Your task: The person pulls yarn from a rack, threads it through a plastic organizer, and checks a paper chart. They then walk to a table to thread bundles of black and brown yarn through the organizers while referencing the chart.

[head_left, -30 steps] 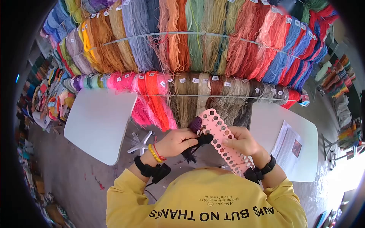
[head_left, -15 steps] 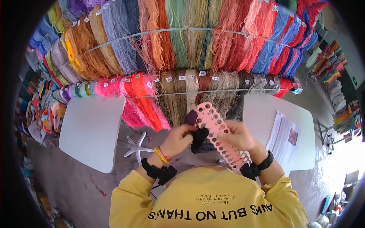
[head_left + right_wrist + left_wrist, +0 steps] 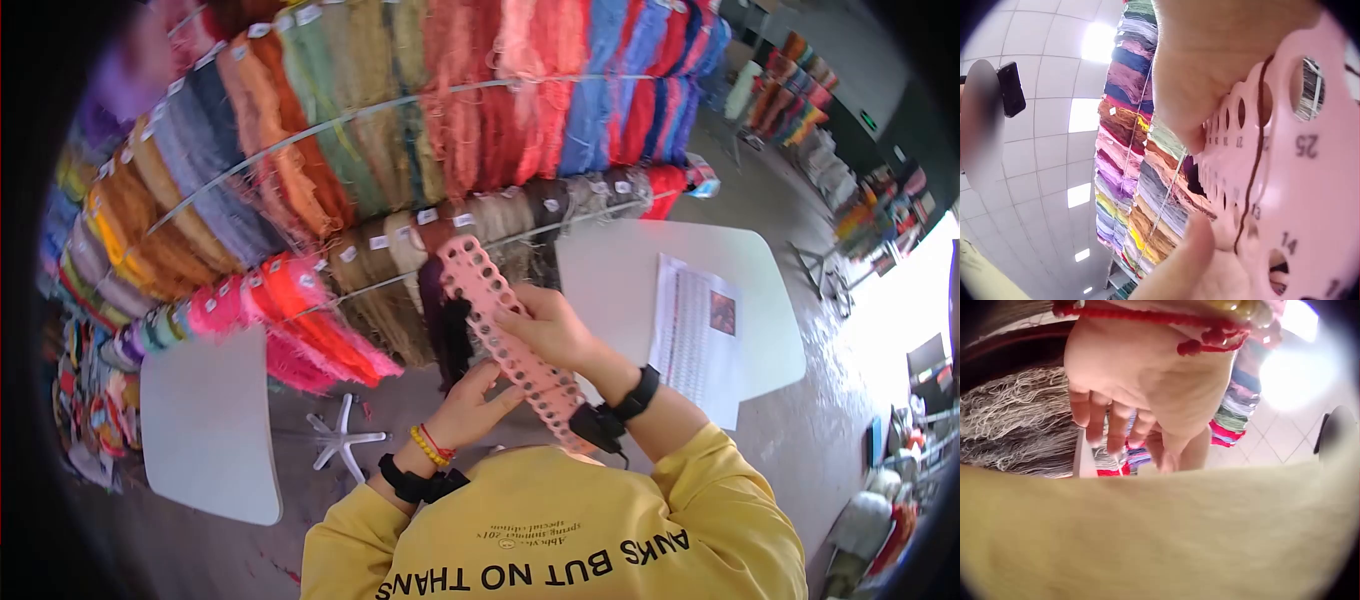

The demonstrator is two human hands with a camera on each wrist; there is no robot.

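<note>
A long pink thread card (image 3: 480, 290), with round holes along both edges, is tilted in front of the chest. My right hand (image 3: 550, 325) grips it by its right edge, thumb across the face. Printed numbers show beside the holes in the right wrist view, and a brown thread (image 3: 1259, 137) runs over the card. From the card's left edge hang a black thread bundle (image 3: 455, 335) and a dark purple one (image 3: 430, 285). Just below them is my left hand (image 3: 463, 408), fingers loosely extended near the card's lower left edge; the left wrist view shows its palm and relaxed fingers.
Racks of tagged colored yarn skeins (image 3: 460, 130) fill the space ahead. A white table (image 3: 205, 430) stands at left, another white table (image 3: 770, 330) at right with a printed sheet (image 3: 690, 330) on it. A chair base (image 3: 345, 437) is on the floor.
My left hand has let go of the black thread and dropped lower; the black and purple bundles now hang down. The head view has turned right, and the card remains in my right hand.
</note>
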